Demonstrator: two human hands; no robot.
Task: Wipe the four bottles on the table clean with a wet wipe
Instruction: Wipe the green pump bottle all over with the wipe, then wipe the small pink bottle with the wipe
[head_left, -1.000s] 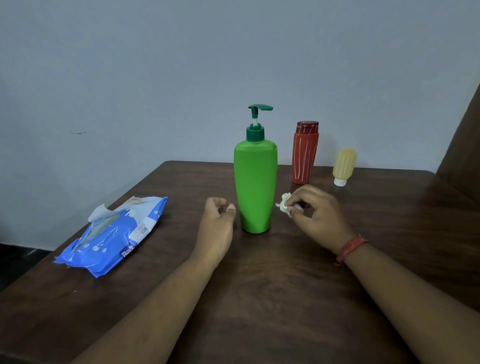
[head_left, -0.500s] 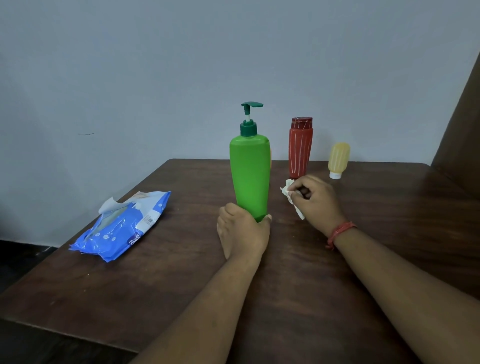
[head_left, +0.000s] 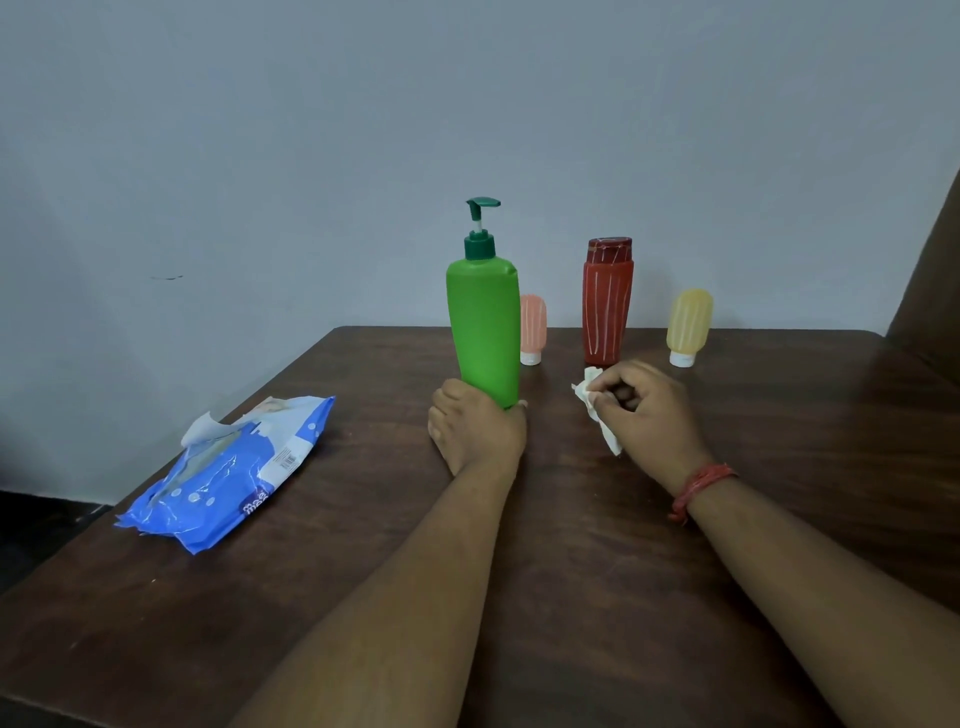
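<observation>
A tall green pump bottle (head_left: 484, 327) stands upright on the dark wooden table (head_left: 571, 597), and my left hand (head_left: 475, 423) is wrapped around its base. My right hand (head_left: 644, 410) rests on the table to its right, fingers closed on a crumpled white wet wipe (head_left: 597, 410). Behind stand a red bottle with white stripes (head_left: 607, 301), a small pink bottle (head_left: 533, 328) partly hidden by the green one, and a small yellow bottle (head_left: 688, 326), both small ones standing on their white caps.
A blue pack of wet wipes (head_left: 228, 473) lies at the left of the table with its flap peeled up. The table's left edge runs diagonally beside it. A pale wall rises behind the bottles, and dark furniture (head_left: 930, 291) stands at the far right.
My left hand went from open beside the green bottle to gripping its base. The bottle shifted left, uncovering the pink bottle behind it. My right hand stayed shut on the wipe.
</observation>
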